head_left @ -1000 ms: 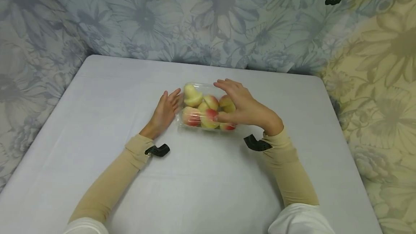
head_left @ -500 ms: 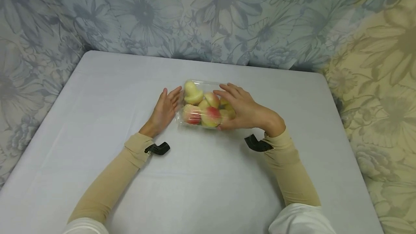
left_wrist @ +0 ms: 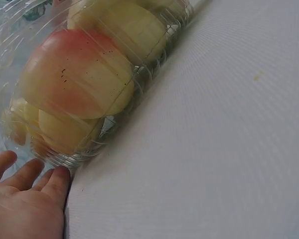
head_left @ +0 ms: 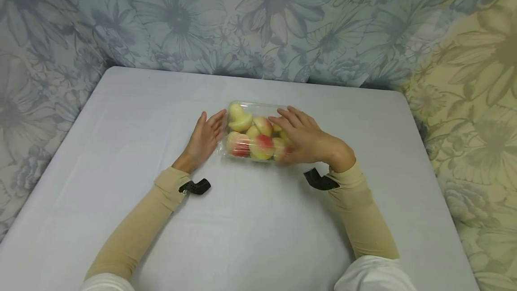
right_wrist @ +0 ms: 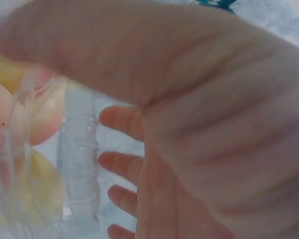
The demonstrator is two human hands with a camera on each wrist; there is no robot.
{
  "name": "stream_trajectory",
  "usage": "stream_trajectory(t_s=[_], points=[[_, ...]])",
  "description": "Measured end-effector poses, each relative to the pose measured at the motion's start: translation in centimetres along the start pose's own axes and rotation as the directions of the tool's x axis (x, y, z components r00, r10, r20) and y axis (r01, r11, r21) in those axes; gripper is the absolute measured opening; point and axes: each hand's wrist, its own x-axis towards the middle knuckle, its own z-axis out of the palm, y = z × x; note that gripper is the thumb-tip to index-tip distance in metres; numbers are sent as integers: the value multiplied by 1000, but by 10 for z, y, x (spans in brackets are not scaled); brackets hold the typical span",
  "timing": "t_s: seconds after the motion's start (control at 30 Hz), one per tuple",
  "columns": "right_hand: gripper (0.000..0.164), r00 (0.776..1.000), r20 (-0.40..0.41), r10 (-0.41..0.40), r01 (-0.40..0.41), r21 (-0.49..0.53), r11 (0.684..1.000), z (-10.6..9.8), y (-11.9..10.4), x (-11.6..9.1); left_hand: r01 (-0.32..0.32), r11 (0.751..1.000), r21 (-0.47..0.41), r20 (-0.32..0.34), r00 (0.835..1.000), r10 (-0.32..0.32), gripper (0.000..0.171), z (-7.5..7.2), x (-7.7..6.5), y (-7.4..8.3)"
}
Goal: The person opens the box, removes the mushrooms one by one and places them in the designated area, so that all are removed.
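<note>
Round red-yellow fruits [head_left: 261,148] are lying seemingly packed in the clear rectangular plastic box [head_left: 264,109], left hand [head_left: 203,138] and right hand [head_left: 310,142] flanking it, unclenched, gripping nothing.

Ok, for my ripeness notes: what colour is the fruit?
The fruit is pale yellow, partly red; clearest in the left wrist view.

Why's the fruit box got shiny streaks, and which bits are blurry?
Head view: light probably bouncing off the clear plastic box, and the right grip smeared around the thumb; right wrist view: that thumb soft and blurry up close; left wrist view: specks on one fruit fairly crisp.
</note>
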Motion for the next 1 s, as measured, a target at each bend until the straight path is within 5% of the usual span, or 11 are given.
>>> stream_trajectory(t_s=[0.23,0.6,0.73,0.83,1.0], points=[[93,999,-28,37,-35,42,998,-9,3,-8,-1,1000,-6,-4,1000,1,89,1,-1,2],[81,980,-183,79,-38,220,975,-22,16,-17,11,1000,-25,-2,1000,-11,85,0,-2,-1],[69,943,-320,94,6,299,954,-25,20,-16,-12,999,-53,9,1000,13,86,-2,-1,-2],[64,892,-438,116,63,374,925,-24,24,-11,-15,998,-61,14,1000,16,85,-3,0,-3],[66,807,-547,222,149,553,820,-21,36,-4,-20,999,-46,32,999,22,84,-3,1,-3]])
